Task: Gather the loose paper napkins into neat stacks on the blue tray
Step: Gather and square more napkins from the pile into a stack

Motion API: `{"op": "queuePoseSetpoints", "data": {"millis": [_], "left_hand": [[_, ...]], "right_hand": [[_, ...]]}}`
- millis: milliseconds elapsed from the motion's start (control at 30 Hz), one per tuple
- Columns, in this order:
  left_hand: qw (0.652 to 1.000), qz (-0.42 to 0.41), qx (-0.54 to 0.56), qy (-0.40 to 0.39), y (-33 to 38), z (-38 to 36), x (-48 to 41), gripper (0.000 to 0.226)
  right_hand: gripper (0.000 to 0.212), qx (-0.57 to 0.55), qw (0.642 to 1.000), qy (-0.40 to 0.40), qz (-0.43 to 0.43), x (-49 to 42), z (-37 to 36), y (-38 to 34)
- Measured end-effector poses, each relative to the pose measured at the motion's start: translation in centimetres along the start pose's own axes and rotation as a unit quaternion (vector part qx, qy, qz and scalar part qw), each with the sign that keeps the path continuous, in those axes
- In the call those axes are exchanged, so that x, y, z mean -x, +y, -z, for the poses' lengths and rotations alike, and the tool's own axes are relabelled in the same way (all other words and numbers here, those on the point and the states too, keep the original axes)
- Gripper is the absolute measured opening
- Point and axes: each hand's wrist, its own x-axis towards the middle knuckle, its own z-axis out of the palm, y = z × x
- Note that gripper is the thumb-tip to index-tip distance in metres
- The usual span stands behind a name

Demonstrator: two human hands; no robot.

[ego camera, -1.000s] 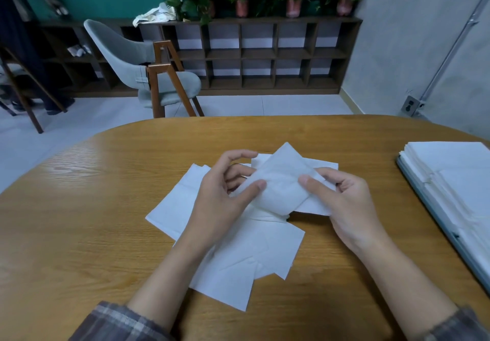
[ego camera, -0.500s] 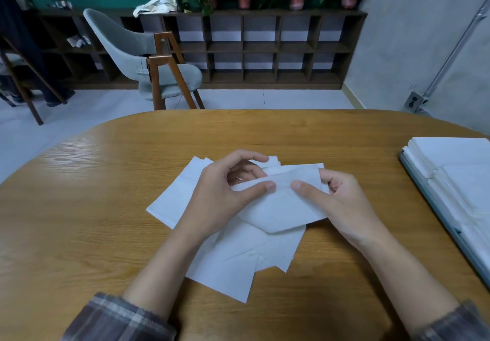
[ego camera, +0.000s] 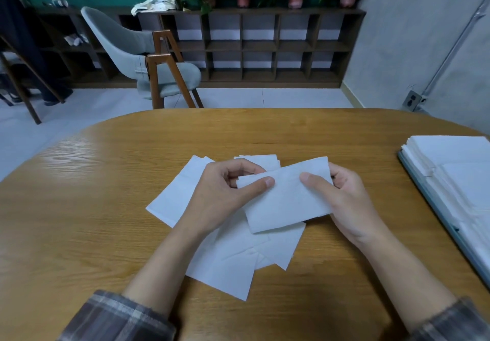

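Both hands hold one folded napkin over the loose pile.
Left hand [ego camera: 225, 192] and right hand [ego camera: 342, 197] pinch the napkin [ego camera: 287, 200], thumbs on top, above loose napkins [ego camera: 230, 255] mid-counter [ego camera: 79, 221]. Blue tray [ego camera: 434, 208] at right edge carries stacked napkins [ego camera: 458, 165].

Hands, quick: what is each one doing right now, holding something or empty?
Left hand: pinches the left end of a folded napkin.
Right hand: pinches the right end of the same napkin.
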Motion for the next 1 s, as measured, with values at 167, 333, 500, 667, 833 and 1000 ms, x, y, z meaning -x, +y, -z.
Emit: {"op": "queuePoseSetpoints", "data": {"millis": [167, 333, 500, 667, 833, 1000], "left_hand": [[1.000, 0.005, 0.000, 0.028, -0.1, -0.4, 0.0, 0.010], [0.999, 0.020, 0.003, 0.042, 0.0, -0.4, -0.1, 0.016], [0.998, 0.036, -0.008, 0.057, -0.3, -0.3, -0.2, 0.019], [0.993, -0.021, -0.071, 0.094, -1.3, -0.5, -0.3, 0.019], [0.964, -0.083, -0.252, 0.012, -2.6, -0.1, -0.4, 0.044], [0.932, -0.082, -0.346, -0.067, -2.4, 0.1, -0.1, 0.044]], "right_hand": [[0.014, 0.011, 1.000, 0.006, 0.004, 0.0, 0.0, 0.1], [0.007, 0.046, 0.999, -0.003, 0.013, 0.2, -0.1, -0.2], [0.060, 0.032, 0.997, -0.071, 0.022, 0.5, -0.2, -0.7], [0.024, 0.182, 0.979, -0.074, 0.063, -0.1, 0.1, 0.6], [0.026, 0.207, 0.970, 0.094, 0.083, -1.0, 1.2, 0.9], [0.030, 0.206, 0.964, 0.153, 0.066, -1.5, 2.3, 1.6]]}}
